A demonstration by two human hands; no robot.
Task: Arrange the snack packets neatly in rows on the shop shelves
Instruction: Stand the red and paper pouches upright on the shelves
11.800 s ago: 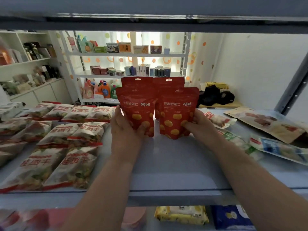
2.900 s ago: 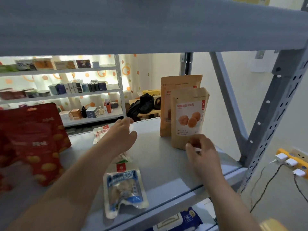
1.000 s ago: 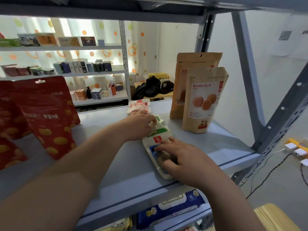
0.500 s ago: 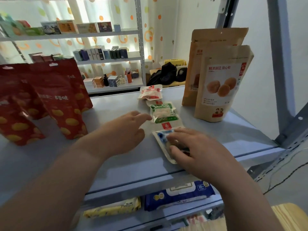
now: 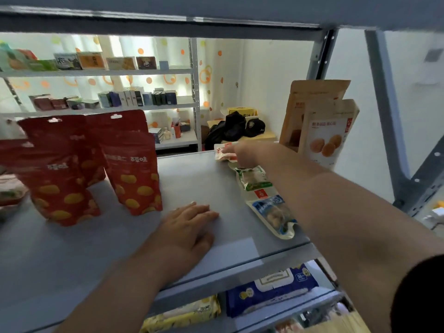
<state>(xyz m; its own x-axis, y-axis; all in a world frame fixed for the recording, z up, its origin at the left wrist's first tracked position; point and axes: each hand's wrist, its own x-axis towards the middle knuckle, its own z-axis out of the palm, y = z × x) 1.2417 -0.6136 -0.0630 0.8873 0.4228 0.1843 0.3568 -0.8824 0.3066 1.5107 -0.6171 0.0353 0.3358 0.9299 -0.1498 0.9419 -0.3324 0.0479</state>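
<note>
Three small flat packets lie in a line running front to back on the grey shelf (image 5: 197, 179): a blue packet (image 5: 272, 216) nearest me, a green packet (image 5: 252, 177) behind it, and a red-and-white packet (image 5: 222, 152) at the far edge. My right hand (image 5: 242, 152) reaches to the back and its fingers rest on the red-and-white packet. My left hand (image 5: 189, 227) lies flat, palm down, on bare shelf left of the blue packet. Red stand-up pouches (image 5: 134, 174) stand at the left. Two tan stand-up pouches (image 5: 324, 133) stand at the right.
A grey shelf board hangs low overhead, and a slanted upright post (image 5: 389, 121) bounds the right end. Below this shelf lie a blue wipes pack (image 5: 274, 289) and a yellow pack (image 5: 185, 316). Another stocked rack stands in the background.
My right hand left the blue packet and reached back to the red-and-white one. My left hand drew away from the green packet and settled flat on the shelf.
</note>
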